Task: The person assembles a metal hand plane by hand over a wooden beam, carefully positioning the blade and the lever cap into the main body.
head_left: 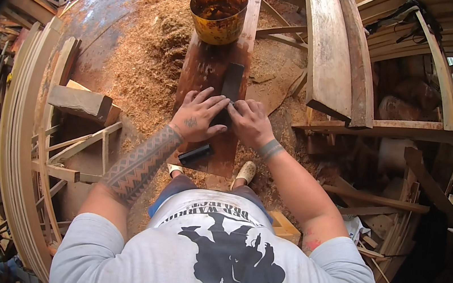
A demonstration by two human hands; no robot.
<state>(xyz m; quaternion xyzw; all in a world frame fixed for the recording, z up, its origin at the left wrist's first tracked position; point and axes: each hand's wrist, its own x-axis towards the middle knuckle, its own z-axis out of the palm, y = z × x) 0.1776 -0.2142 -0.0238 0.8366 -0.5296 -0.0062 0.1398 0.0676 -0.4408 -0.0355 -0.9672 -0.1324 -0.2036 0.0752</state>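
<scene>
Left fingers [205,95] spread, right fingers [239,107] curled, over the dark block [234,77] (any grip, I cannot tell).

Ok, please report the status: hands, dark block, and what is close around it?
Left hand and right hand together over dark block, grip unclear. Block lies lengthwise on board. Yellow bucket stands beyond; black object on near side.

your white t-shirt [158,270] bears 2 lines of dark block lettering [223,207], upside down in the head view, next to a dark printed figure [230,262]; pale marks [207,68] on the brown board [202,84] are too faint to read.
</scene>
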